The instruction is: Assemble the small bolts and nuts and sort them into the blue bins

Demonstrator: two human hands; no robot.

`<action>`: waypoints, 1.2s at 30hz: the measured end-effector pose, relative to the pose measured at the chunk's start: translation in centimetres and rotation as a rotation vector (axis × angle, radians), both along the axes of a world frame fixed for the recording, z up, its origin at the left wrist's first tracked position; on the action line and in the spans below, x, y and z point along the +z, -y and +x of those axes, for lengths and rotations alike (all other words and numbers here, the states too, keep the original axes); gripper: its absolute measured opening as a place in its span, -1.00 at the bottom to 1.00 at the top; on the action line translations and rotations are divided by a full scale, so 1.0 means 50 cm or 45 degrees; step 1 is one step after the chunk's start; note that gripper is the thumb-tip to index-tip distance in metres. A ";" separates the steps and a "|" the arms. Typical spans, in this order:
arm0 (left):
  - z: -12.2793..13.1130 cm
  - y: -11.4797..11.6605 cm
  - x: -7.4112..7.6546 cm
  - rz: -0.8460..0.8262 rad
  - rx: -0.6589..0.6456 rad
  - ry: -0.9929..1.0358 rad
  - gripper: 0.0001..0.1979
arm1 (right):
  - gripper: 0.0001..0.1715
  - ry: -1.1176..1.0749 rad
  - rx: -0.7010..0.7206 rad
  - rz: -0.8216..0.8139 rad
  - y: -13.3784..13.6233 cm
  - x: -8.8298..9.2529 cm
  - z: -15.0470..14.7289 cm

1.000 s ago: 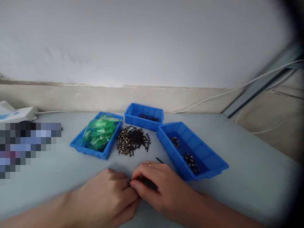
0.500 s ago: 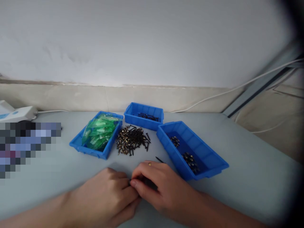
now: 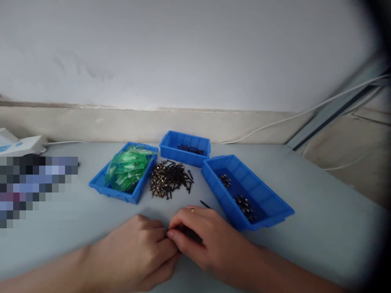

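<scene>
My left hand (image 3: 148, 248) and my right hand (image 3: 207, 240) meet over the near part of the table, fingers closed and touching. Between the fingertips a tiny dark piece (image 3: 166, 232) shows; most of it is hidden, so its kind is unclear. Just beyond my right hand lies a single dark screw (image 3: 205, 204), partly covered by the hand. A loose pile of screws (image 3: 171, 179), some black and some brassy, sits on the table ahead of both hands.
A blue bin (image 3: 114, 196) of green plastic packets stands left of the pile. Behind it, another blue bin (image 3: 183, 154) contains dark screws. The right-hand blue bin (image 3: 259, 191) holds two clusters of small metal parts. A white power strip (image 3: 27, 145) lies far left.
</scene>
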State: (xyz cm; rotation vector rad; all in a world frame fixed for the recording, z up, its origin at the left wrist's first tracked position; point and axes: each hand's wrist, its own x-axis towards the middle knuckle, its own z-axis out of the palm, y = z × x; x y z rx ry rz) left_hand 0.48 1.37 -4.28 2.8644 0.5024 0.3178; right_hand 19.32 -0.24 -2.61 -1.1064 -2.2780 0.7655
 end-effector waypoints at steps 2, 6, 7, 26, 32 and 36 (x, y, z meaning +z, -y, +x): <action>0.000 0.001 0.001 -0.005 -0.004 -0.004 -0.79 | -0.92 0.012 0.013 -0.008 -0.001 0.002 0.001; 0.000 -0.002 0.000 -0.001 0.002 -0.013 -0.80 | -0.93 0.024 0.026 -0.019 -0.003 0.003 0.001; 0.000 -0.002 0.000 0.003 0.006 -0.009 -0.80 | -0.93 0.026 0.026 -0.020 -0.003 0.003 0.001; -0.001 -0.002 0.000 0.030 -0.002 -0.025 -0.78 | -0.93 0.082 0.027 -0.057 0.000 0.001 -0.001; 0.000 -0.006 -0.002 0.044 -0.002 -0.035 -0.78 | -0.92 0.077 0.043 -0.066 -0.002 0.003 0.000; 0.001 -0.005 -0.002 0.061 -0.004 -0.030 -0.76 | -0.92 0.059 0.047 -0.037 -0.002 0.003 0.000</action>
